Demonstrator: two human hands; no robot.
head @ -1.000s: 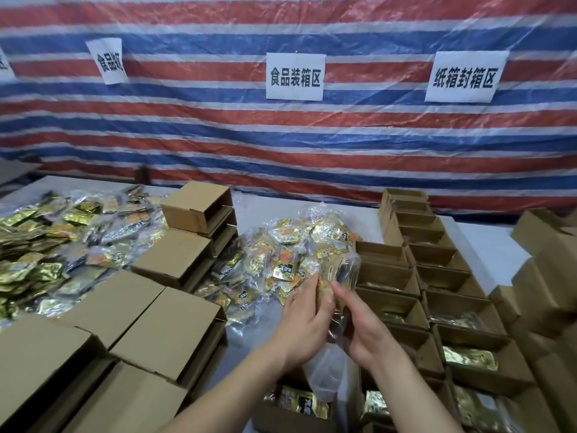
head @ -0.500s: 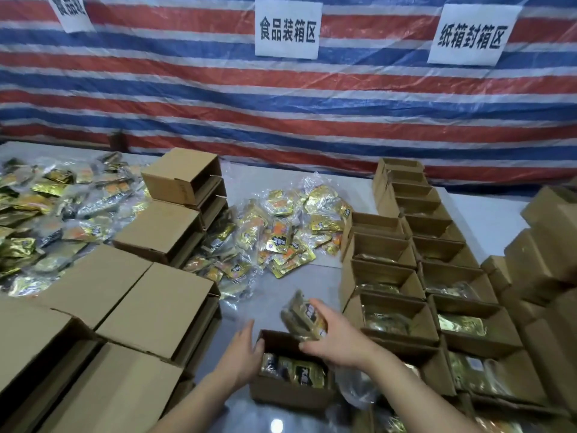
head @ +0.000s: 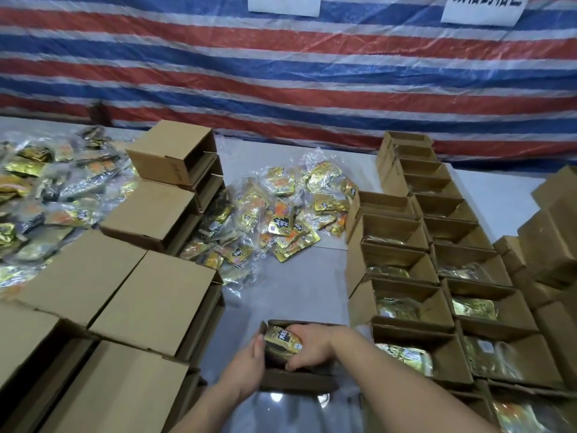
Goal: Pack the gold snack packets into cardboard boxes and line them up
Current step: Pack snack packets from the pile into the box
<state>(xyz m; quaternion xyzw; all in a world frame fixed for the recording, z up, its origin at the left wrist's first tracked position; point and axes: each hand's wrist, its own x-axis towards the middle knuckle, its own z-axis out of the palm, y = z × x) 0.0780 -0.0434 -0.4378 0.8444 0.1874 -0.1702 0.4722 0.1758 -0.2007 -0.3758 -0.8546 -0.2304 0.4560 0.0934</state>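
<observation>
The right hand (head: 307, 346) reaches into a small open cardboard box (head: 296, 384) at the near edge of the desk (head: 281, 295). Its fingers curl over a gold snack packet (head: 282, 339) and press it down inside the box. The left hand (head: 249, 367) holds the left wall of the same box, with the thumb against the packet's edge.

Farther back on the desk, in the middle, lies a heap of gold packets in clear plastic (head: 290, 210). A bigger pile of packets (head: 46, 198) spreads out at the far left.

To the right of the hands stand two rows of open boxes (head: 437, 260), side by side and touching. Many of them have shiny gold packets inside. To the left sit upturned cardboard boxes (head: 150, 295), some stacked on each other. More boxes (head: 549, 232) stand at the far right edge.

Behind the desk hangs a red, white and blue striped sheet (head: 281, 73) with two white paper signs (head: 284, 3) at the top.
</observation>
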